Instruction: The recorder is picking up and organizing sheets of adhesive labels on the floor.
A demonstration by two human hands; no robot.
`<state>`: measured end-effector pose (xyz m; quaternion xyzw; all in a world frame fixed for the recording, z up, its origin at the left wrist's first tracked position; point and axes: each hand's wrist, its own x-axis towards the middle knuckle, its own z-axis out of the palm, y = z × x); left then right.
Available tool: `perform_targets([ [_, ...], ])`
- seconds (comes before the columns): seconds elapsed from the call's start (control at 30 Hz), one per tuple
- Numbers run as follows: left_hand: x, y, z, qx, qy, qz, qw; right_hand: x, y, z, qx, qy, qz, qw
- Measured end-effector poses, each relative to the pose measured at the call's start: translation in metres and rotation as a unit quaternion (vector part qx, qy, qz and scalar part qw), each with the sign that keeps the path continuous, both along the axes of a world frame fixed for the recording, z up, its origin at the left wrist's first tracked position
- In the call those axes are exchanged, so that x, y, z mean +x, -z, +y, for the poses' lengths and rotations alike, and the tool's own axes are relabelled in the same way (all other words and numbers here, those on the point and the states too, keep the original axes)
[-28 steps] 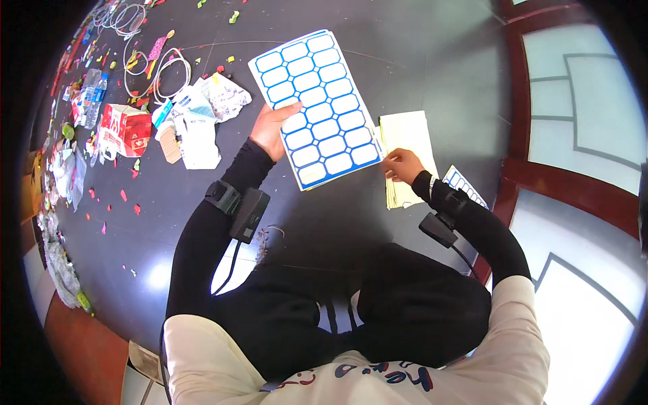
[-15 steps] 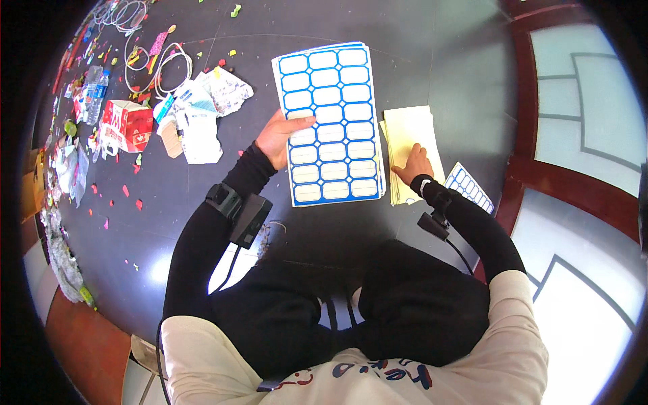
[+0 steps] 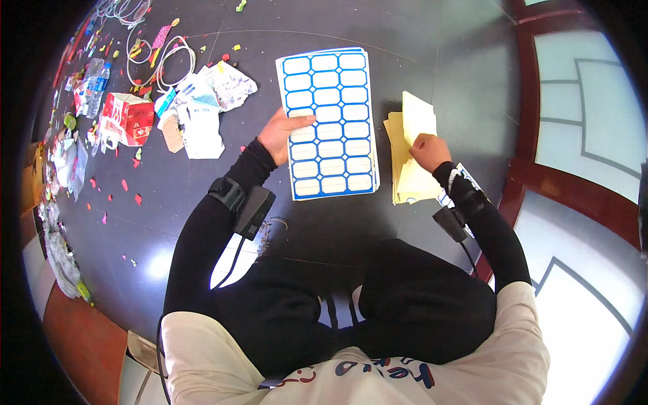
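Observation:
My left hand (image 3: 277, 138) grips the left edge of a stack of white label sheets (image 3: 329, 152) printed with blue-outlined boxes, its thumb on top and its other fingers hidden beneath. To the right, my right hand (image 3: 430, 152) is closed in a pinch on the edge of a pale yellow sheet (image 3: 418, 116), which is partly raised and tilted. Under that sheet lies a pile of yellow sheets (image 3: 394, 138), slightly fanned. Another blue-and-white label sheet (image 3: 467, 174) lies partly hidden beneath my right wrist.
On the dark surface at the left are crumpled white papers (image 3: 202, 131), a red and white carton (image 3: 128, 120), plastic bottles (image 3: 98, 88), a coiled white cable (image 3: 177, 64) and scattered coloured scraps. Red-brown framed panels (image 3: 574, 189) stand along the right side.
My right hand has gone from resting with spread fingers on the yellow pile to pinching its top sheet and lifting it. The left hand still holds the label sheets in nearly the same place.

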<state>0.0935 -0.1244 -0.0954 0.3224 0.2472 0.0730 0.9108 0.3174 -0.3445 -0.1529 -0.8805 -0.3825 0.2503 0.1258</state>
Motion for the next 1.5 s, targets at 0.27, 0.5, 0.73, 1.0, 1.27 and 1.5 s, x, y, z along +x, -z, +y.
perform_targets([
  [0.27,-0.007,0.007,0.004,-0.020,-0.020,-0.004,1.000,0.022,-0.123,0.015,0.195,0.039,0.362,0.911],
  [0.5,-0.013,0.007,0.003,-0.076,0.000,0.005,0.997,0.002,-0.166,0.031,0.373,0.029,0.594,0.712],
  [0.73,-0.008,0.011,0.001,-0.083,-0.006,-0.035,0.996,-0.029,-0.093,0.038,0.276,0.147,0.592,0.743],
  [1.0,-0.010,0.004,0.000,-0.033,0.005,-0.035,0.999,-0.054,-0.078,0.042,0.208,0.121,0.505,0.829],
  [1.27,-0.009,0.008,-0.001,-0.028,0.013,-0.008,0.999,-0.060,-0.082,0.051,0.141,0.053,0.360,0.921],
  [1.5,0.001,0.004,-0.007,-0.066,0.031,0.016,0.997,-0.067,-0.061,0.062,0.181,0.077,0.416,0.888],
])
